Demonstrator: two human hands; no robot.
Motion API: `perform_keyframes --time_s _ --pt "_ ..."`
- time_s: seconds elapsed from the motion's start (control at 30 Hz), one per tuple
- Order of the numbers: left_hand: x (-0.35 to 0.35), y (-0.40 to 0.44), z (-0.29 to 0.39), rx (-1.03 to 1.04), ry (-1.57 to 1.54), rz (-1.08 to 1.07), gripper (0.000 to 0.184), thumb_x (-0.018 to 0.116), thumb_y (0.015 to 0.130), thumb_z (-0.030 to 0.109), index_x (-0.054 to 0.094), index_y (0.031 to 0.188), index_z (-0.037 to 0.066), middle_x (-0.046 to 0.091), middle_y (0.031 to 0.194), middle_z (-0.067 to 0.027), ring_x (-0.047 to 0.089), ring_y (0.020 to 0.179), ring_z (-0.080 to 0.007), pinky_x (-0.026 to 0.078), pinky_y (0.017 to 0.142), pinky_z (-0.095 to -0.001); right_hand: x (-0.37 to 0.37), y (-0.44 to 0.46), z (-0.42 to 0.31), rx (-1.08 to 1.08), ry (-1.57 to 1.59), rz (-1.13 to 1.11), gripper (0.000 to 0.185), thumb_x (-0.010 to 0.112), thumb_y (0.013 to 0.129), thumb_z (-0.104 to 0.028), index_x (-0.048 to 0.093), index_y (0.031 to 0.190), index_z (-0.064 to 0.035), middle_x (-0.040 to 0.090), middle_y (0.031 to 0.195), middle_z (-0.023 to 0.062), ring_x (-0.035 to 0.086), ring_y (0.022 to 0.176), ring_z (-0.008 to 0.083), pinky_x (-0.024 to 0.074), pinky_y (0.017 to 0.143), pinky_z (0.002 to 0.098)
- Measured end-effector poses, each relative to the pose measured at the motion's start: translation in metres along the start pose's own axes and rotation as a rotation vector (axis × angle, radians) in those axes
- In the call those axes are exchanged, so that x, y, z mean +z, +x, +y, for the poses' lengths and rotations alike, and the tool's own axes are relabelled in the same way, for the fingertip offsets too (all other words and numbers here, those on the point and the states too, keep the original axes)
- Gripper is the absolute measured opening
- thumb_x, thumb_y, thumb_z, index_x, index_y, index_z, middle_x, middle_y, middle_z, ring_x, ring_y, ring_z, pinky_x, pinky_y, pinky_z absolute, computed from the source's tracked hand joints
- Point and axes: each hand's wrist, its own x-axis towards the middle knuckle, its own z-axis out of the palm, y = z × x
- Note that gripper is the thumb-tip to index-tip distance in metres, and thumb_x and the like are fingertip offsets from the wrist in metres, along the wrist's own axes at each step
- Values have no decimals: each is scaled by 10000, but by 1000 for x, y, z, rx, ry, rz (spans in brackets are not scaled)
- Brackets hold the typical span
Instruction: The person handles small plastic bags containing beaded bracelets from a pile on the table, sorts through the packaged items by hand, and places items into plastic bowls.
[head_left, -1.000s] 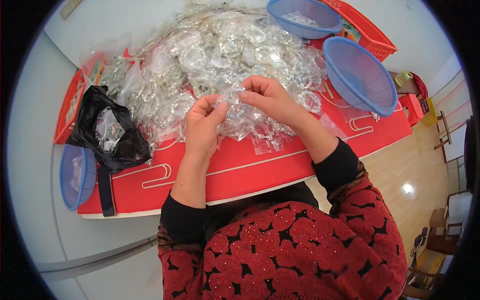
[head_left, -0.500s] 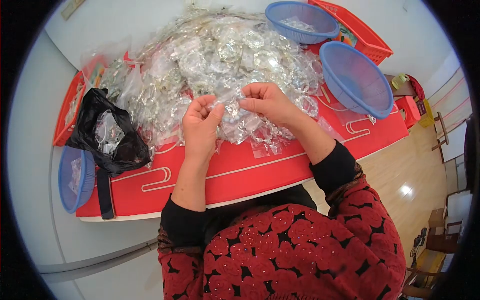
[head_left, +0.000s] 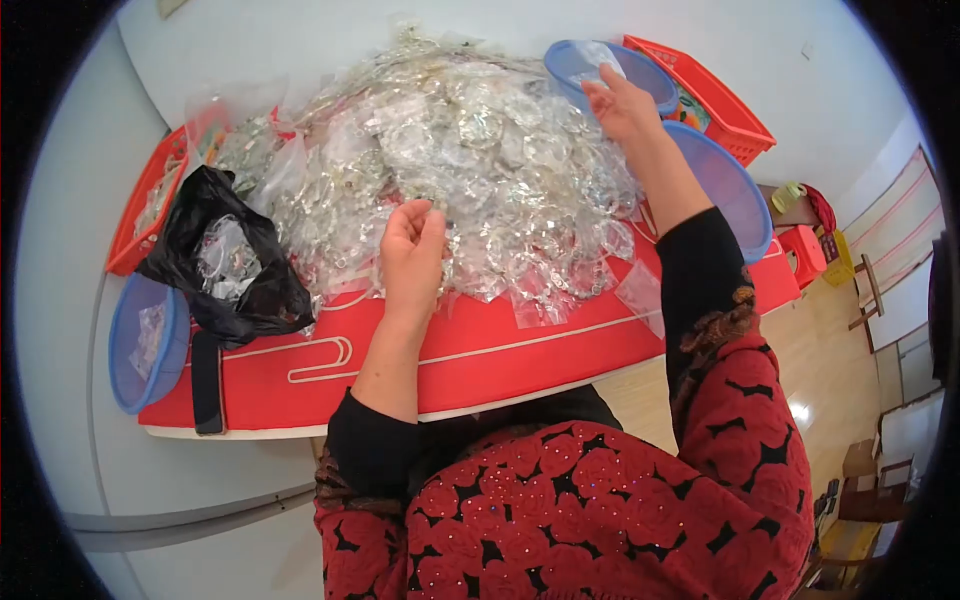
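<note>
A big mound of small clear plastic bags with shiny, silvery pieces covers the middle of the table. At its front edge my left hand is raised, fingers curled in toward the thumb, and nothing shows in them. My right hand reaches out over the far blue basket, its fingers apart. Right by its fingertips is a clear plastic bag; I cannot tell whether they still touch it. Another blue basket is partly hidden behind my right forearm.
A black plastic bag of clear packets sits at the left, beside a red basket. Below are a blue basket and a dark flat phone-like object. Another red basket stands far right. Red cloth covers the table.
My right hand has moved from the front of the mound up and right to the far blue basket. My left hand stays near its place, and the bag between both hands is gone from there.
</note>
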Motion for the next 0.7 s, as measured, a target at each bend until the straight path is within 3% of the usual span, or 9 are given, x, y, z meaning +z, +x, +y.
perform_keyframes --time_s 0.17,0.23,0.33,0.43,0.53,0.7 --pt "1 0 0 18 9 37 239 525 802 100 458 994 -26 506 736 -19 451 603 -53 377 511 -186 16 -71 47 -211 -693 -362 116 585 728 -140 626 784 -47 604 698 41 505 570 120 409 485 253" --pt "-1 1 -5 17 0 11 235 523 799 93 459 992 -25 507 738 -17 449 605 -50 372 510 -184 17 -79 77 -656 -970 -666 110 576 701 -120 648 779 -89 612 674 27 521 564 153 435 533 278" --pt "-2 2 -5 8 -14 39 215 520 797 87 469 976 -19 509 738 -12 448 612 -44 369 510 -182 26 -83 97 -997 -1567 -954 278 593 658 -99 593 935 -70 612 848 15 557 761 215 437 678 332" --pt "-3 4 -6 -4 0 63 187 523 793 82 482 950 -10 511 737 -9 449 610 -43 370 513 -181 38 -94 102 -1030 -1872 -1003 427 611 622 -135 539 1042 -95 551 1053 12 485 960 268 404 769 393" --pt "-3 4 -7 0 -2 34 165 522 791 77 491 932 -4 511 732 -7 450 616 -42 372 519 -180 55 -92 102 -855 -2058 -1096 502 645 608 -200 493 1077 -107 479 1144 3 389 1074 279 372 796 439" --pt "-3 4 -7 7 7 27 155 523 790 73 496 922 -3 515 728 -5 454 625 -46 374 531 -183 68 -88 94 -778 -2019 -1249 523 670 584 -263 501 1051 -102 514 1072 29 403 1057 283 366 790 452"
